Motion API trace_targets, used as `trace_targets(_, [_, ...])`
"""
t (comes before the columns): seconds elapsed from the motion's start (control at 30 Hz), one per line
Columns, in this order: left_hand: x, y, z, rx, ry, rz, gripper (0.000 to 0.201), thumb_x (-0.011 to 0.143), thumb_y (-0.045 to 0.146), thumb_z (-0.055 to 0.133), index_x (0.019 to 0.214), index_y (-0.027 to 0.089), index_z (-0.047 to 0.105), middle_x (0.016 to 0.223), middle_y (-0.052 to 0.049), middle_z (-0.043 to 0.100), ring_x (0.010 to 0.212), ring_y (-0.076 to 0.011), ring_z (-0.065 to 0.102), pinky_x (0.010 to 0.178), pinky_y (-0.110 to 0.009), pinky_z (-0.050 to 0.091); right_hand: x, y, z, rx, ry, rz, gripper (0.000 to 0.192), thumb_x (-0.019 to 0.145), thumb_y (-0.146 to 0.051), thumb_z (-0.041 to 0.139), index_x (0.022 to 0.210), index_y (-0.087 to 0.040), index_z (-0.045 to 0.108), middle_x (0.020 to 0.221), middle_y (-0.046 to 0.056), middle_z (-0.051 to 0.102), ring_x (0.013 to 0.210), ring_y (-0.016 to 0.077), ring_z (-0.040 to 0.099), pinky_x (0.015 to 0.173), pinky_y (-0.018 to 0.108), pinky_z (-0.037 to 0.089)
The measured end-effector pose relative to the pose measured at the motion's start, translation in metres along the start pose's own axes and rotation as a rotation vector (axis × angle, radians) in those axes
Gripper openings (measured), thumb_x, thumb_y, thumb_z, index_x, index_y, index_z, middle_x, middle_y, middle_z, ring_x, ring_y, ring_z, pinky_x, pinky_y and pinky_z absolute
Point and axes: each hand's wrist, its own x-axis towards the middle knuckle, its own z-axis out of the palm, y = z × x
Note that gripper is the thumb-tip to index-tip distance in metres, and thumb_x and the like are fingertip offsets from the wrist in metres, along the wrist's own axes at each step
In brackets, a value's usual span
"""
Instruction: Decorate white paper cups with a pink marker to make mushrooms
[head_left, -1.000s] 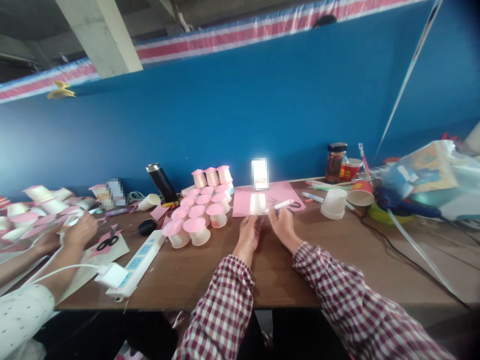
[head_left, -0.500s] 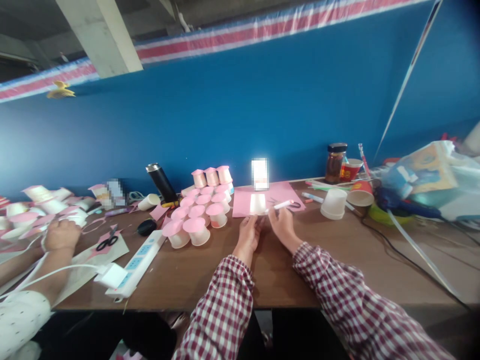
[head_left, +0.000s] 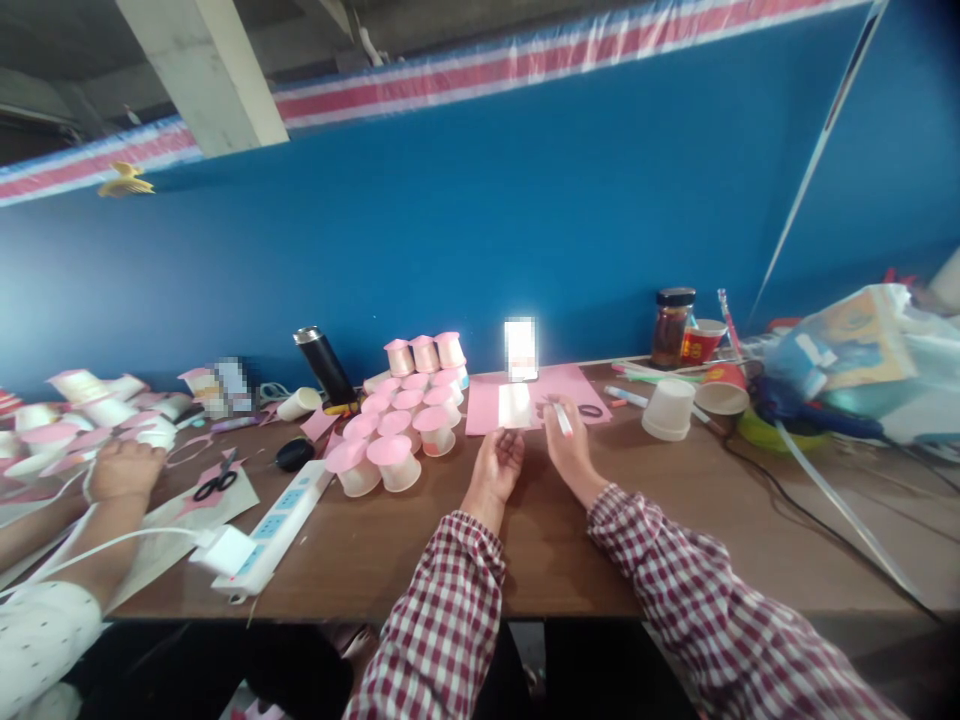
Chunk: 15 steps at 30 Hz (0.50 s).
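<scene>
A white paper cup (head_left: 514, 406) is over the pink paper (head_left: 484, 405) in front of me, its side brightly lit. My left hand (head_left: 496, 468) is palm up at the cup's near edge, its curled fingers holding it there. In my right hand (head_left: 570, 448) is a white marker (head_left: 562, 420), with an orange-red end pointing down toward me. The marker is to the right of the cup, apart from it. A dark ring-shaped thing (head_left: 589, 410) lies on the pink paper beyond my right hand.
Several pink-topped cups (head_left: 394, 465) stand grouped on the left, beside a power strip (head_left: 274, 525). Behind the pink paper stands a blurred-out bright screen (head_left: 521, 350). Another white cup (head_left: 667, 410) and cables are on the right. A co-worker's hand (head_left: 127, 470) is at far left.
My right hand has drawn slightly right, and the marker has turned from lying sideways to pointing toward me. The cup has turned or tilted a little. My left hand has rolled palm up.
</scene>
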Motion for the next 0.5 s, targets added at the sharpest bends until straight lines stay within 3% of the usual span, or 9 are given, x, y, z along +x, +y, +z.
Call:
trace_targets(0.13, [-0.0051,0.0037,0.0014,-0.044,-0.077,-0.1,0.007,0.08,0.01,0.056,0.075,0.012,0.061,0.068,-0.004,0.062,0.069,-0.0112,0.064,0.059,-0.015,0.053,0.0029,0.0096,0.0027,0.043,-0.052,0.023,0.035,0.088,-0.043,0.047,0.107,-0.016,0.058,0.104,0.011,0.064,0.092,0.0194,0.061,0.082,0.035,0.049])
trace_targets(0.3, [-0.0057,0.0056,0.0016,-0.051,-0.112,-0.132,0.009,0.083,0.011,0.053,0.079,0.011,0.061,0.069,-0.004,0.062,0.066,-0.0096,0.064,0.05,-0.011,0.049,0.0045,0.0107,0.0046,0.091,-0.112,0.052,0.036,0.083,-0.047,0.055,0.1,-0.015,0.061,0.095,0.009,0.066,0.083,0.0193,0.062,0.076,0.033,0.051])
trace_targets(0.5, [-0.0021,-0.0022,0.0011,-0.017,-0.148,-0.019,0.006,0.084,0.015,0.057,0.08,0.013,0.062,0.072,-0.003,0.065,0.067,-0.0074,0.064,0.063,-0.014,0.053,0.0006,0.0094,0.0054,0.108,-0.063,0.083,0.039,0.08,-0.048,0.058,0.102,-0.016,0.058,0.102,0.011,0.065,0.09,0.0212,0.062,0.079,0.035,0.051])
